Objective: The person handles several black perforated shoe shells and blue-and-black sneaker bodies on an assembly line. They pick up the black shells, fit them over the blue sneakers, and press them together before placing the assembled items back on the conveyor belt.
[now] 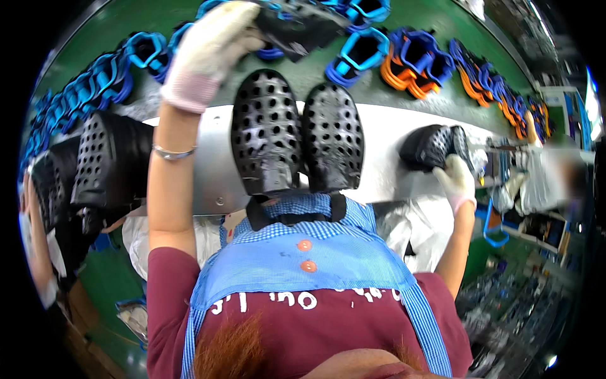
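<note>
My left hand (218, 50), in a white glove with a pink cuff, reaches to the far side of the bench. Its fingers are closed on a limp black sheet-like piece (300, 30), slightly blurred. My right hand (457, 182), also gloved, is at the near end of a pair of small black perforated shoe forms (430, 148). Thumb and fingers are spread there, with the fingertips at the forms' edge. Straight in front of me, two larger black perforated shoe forms (265, 132) (332, 136) stand side by side, toes pointing away.
Blue-and-black shoe uppers (104, 82) line the green surface (416, 12) at the far left; orange-and-blue ones (416, 60) run to the right. More black perforated forms (110, 161) stand at left beside another person's arm (38, 234). Another person (546, 180) is at the right.
</note>
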Available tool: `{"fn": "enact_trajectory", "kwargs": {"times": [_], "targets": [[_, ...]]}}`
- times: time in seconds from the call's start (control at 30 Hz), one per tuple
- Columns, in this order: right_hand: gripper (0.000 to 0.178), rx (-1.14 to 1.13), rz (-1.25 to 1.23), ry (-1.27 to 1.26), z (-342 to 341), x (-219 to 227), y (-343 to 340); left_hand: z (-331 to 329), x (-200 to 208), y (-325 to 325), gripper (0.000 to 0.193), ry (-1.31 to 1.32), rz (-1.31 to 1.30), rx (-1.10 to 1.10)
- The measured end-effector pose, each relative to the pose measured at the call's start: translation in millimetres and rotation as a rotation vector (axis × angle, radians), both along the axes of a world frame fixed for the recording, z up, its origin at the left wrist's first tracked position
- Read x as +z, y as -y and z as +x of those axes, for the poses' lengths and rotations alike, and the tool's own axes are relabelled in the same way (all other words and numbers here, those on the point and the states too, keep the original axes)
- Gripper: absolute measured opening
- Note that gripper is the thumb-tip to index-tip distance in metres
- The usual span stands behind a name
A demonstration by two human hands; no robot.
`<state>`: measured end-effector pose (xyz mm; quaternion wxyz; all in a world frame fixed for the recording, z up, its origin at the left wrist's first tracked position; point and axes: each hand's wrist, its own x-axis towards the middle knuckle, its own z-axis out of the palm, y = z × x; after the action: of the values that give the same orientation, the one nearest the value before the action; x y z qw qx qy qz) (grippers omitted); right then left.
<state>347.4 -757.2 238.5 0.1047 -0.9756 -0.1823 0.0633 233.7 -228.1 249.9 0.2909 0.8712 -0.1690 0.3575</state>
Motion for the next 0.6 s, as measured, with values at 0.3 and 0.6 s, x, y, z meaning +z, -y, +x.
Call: {"fn": "enact_trajectory", "kwargs": {"times": [0.3, 0.6], "targets": [[0.041, 0.371, 0.632, -0.052, -5.6, 80.4, -208.5, -8.4, 26.4, 47.3, 0.021, -0.405, -1.347, -0.284], [0.05, 0.72, 0.246, 0.012, -21.9, 100.5, -350.0, -46.6, 1.5, 26.8, 0.014, -0.217, -1.61, -0.298]]}}
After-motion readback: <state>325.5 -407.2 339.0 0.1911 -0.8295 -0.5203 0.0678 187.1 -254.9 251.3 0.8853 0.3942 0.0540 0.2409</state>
